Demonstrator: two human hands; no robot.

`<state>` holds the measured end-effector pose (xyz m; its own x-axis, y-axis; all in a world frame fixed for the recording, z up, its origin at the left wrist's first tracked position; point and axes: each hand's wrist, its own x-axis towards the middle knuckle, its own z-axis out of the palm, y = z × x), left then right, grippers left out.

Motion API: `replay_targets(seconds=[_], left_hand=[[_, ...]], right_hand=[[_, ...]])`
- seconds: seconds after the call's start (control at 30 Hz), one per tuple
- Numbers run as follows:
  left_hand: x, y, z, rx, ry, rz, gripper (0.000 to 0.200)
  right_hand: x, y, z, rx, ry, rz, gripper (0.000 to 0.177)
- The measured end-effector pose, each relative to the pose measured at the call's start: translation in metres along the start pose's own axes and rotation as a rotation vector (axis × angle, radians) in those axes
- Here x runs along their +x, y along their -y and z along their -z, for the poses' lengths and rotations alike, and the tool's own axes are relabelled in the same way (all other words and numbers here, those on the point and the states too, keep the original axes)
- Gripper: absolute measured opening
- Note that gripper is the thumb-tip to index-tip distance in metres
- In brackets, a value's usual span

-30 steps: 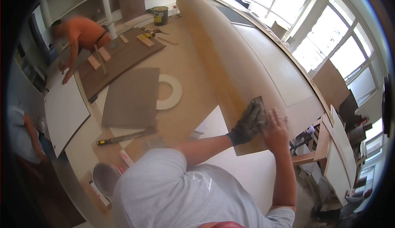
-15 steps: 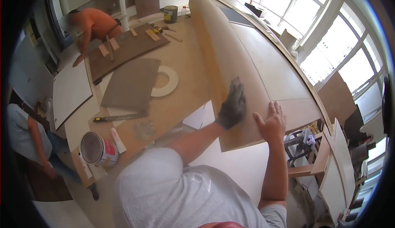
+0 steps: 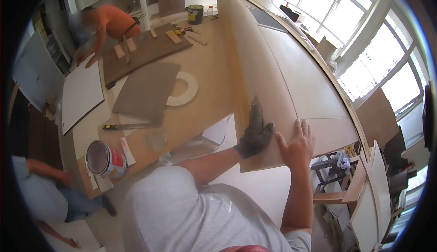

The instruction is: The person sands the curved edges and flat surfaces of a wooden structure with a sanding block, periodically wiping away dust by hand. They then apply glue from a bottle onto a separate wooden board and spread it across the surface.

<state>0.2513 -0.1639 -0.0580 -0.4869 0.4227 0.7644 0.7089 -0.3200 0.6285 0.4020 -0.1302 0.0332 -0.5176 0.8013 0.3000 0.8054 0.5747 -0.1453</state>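
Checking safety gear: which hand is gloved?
The left hand, in a dark grey glove, flat on the curved wooden panel; the right hand beside it is bare.

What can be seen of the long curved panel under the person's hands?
The long curved panel looks like smooth light-brown board, warmer in tone along one side and paler along the other. Thin seams divide it into sections, and a grey rectangle shows far along it. It arches and runs away from the person. Near its close end, the gloved left hand and bare right hand press on it.
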Motion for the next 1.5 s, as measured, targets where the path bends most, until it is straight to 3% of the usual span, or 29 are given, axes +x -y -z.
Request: replay_targets(seconds=[0.1,0.13,0.2,0.27,0.3,0.37,0.4,0.43,0.5,0.6,0.63,0.7,0.8,0.87,0.9,1.0,1.03,1.1,1.13,1.17,1.23,1.27,1.33,1.43,1.47,1.5], left_hand=[[0.01,0.075,-0.038,-0.083,0.1,0.254,0.084],[0.028,0.132,-0.055,-0.047,0.181,0.316,0.085],[0.055,0.176,-0.061,-0.061,0.235,0.429,0.087],[0.082,0.162,-0.052,-0.179,0.178,0.539,0.088],[0.061,0.163,-0.057,-0.049,0.155,0.319,0.087],[0.021,0.141,-0.049,-0.049,0.122,0.087,0.086],[0.02,0.109,-0.026,-0.181,0.118,0.081,0.086],[0.022,0.094,-0.013,-0.317,0.115,0.082,0.085],[0.009,0.164,-0.068,-0.161,0.147,0.225,0.085],[0.103,0.203,-0.061,-0.167,0.112,0.494,0.088],[0.118,0.237,-0.072,-0.14,0.141,0.475,0.088],[0.134,0.247,-0.068,-0.179,0.154,0.508,0.088],[0.091,0.215,-0.057,-0.162,0.123,0.257,0.088],[0.067,0.172,-0.018,-0.257,0.175,0.086,0.088],[0.061,0.163,-0.012,-0.268,0.189,0.064,0.088],[0.082,0.218,-0.065,0.053,0.104,0.23,0.076],[0.097,0.257,-0.07,0.433,0.457,0.034,0.066],[0.13,0.344,-0.086,0.874,0.221,-0.471,0.042],[0.135,0.363,-0.095,0.998,0.331,-0.482,0.045],[0.127,0.354,-0.093,0.912,0.226,-0.53,0.045],[0.07,0.322,-0.083,1.288,0.241,-0.728,0.044],[0.045,0.311,-0.08,1.317,0.263,-0.809,0.043],[0.019,0.311,-0.071,1.287,0.348,-0.872,0.041],[0.078,0.368,-0.087,1.482,0.383,-0.88,0.04],[0.11,0.352,-0.091,1.463,0.616,-0.627,0.05],[0.135,0.388,-0.102,1.581,0.614,-0.664,0.054]], right_hand=[[0.003,0.003,0.004,-0.03,0.017,-0.02,0.087],[0.002,0.006,0.005,-0.038,0.035,-0.027,0.087],[0.002,0.01,0.01,-0.021,0.079,-0.065,0.091],[0.003,0.01,0.012,-0.025,0.102,-0.085,0.093],[0.002,0.009,0.011,-0.034,0.108,-0.089,0.093],[0.005,0.01,0.01,-0.022,0.086,-0.086,0.093],[0.005,0.012,0.01,-0.006,0.067,-0.083,0.092],[0.003,0.013,0.01,0.007,0.055,-0.084,0.092],[0.006,0.014,0.01,0.003,0.055,-0.09,0.092],[0.007,0.019,0.012,0.0,0.055,-0.118,0.09],[0.007,0.02,0.012,0.0,0.05,-0.126,0.09],[0.007,0.02,0.011,0.004,0.042,-0.13,0.089],[0.006,0.019,0.011,0.008,0.04,-0.143,0.089],[0.009,0.019,0.01,0.005,0.04,-0.147,0.089],[0.008,0.019,0.011,-0.001,0.041,-0.142,0.089],[0.007,0.015,0.011,-0.017,0.027,-0.107,0.09],[0.006,0.015,0.011,-0.025,0.017,-0.103,0.091],[0.01,0.015,0.008,-0.023,0.024,-0.129,0.093],[0.009,0.013,0.007,-0.025,0.011,-0.135,0.094],[0.008,0.012,0.005,-0.022,0.005,-0.134,0.095],[0.009,0.011,0.007,-0.07,0.042,-0.139,0.096],[0.009,0.009,0.006,-0.04,0.041,-0.151,0.099],[0.002,0.004,0.001,-0.033,0.014,-0.157,0.102],[-0.001,0.002,0.0,-0.024,0.006,-0.159,0.1],[-0.001,-0.002,-0.004,-0.027,-0.036,-0.151,0.1],[-0.002,-0.005,-0.008,-0.024,-0.071,-0.125,0.101]])
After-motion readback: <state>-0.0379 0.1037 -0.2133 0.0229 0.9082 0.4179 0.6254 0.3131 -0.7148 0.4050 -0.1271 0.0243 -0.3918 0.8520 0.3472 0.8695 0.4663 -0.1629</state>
